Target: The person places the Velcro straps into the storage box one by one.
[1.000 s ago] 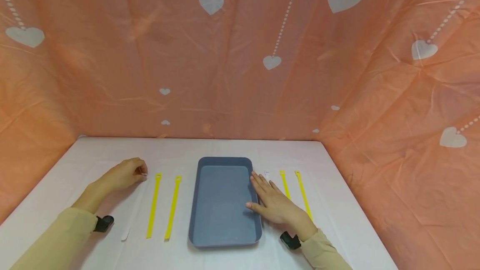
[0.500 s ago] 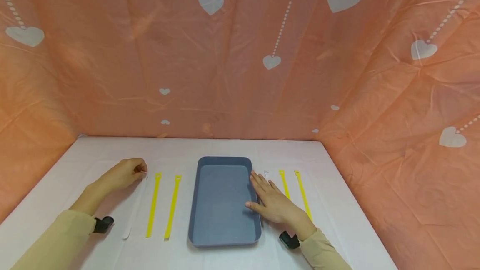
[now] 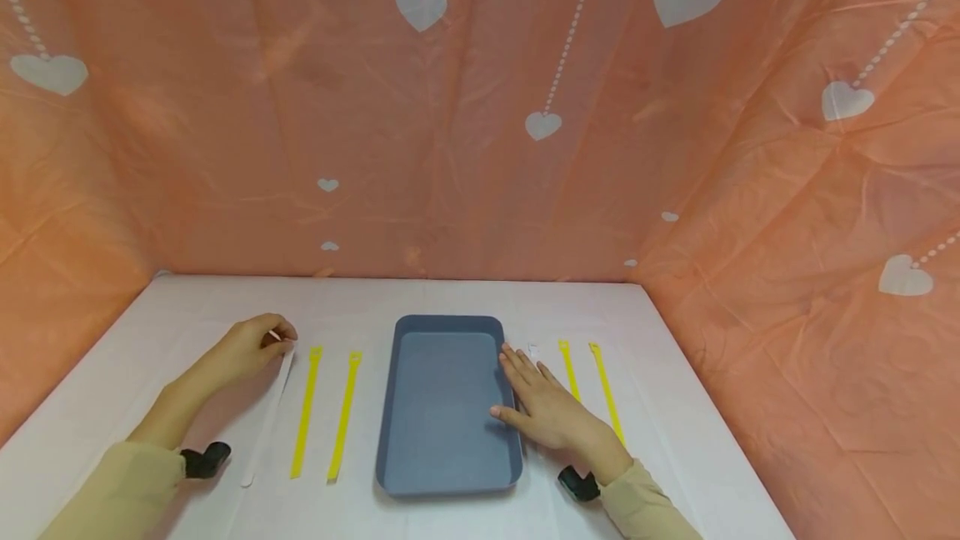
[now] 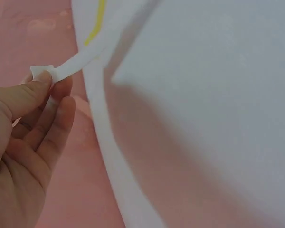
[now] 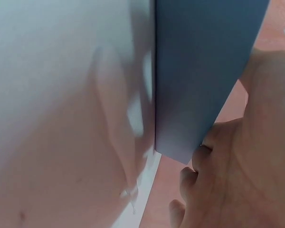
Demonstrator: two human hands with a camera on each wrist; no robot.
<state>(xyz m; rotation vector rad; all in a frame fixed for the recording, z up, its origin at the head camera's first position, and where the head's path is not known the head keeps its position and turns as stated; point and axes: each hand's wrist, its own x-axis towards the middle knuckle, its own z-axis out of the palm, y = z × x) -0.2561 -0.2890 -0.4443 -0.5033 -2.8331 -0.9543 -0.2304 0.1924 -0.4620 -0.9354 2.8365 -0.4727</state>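
Observation:
My left hand [image 3: 243, 348] pinches the slotted end of a white cable strap [image 3: 266, 427] between thumb and fingertips. In the left wrist view the strap [image 4: 78, 62] slants up off the white table from the thumb [image 4: 31, 92]. Two yellow cable straps [image 3: 306, 415] [image 3: 345, 419] lie just right of it. A grey-blue rectangular tray [image 3: 442, 407] stands in the middle. My right hand [image 3: 551, 407] spreads its fingers over the tray's right rim, thumb reaching inside. The right wrist view has the tray's outer wall [image 5: 194, 71] beside the palm [image 5: 237, 166].
To the right lie two more yellow straps [image 3: 568, 369] [image 3: 606, 386], partly behind my right hand and wrist. Another white strap [image 3: 533, 351] shows its end past my fingers. Orange curtain [image 3: 480, 190] with white hearts closes off the table's back and sides.
My left hand has raised the end of the white strap slightly, and that end now stands more clearly off the table. My right hand and the tray have stayed in place.

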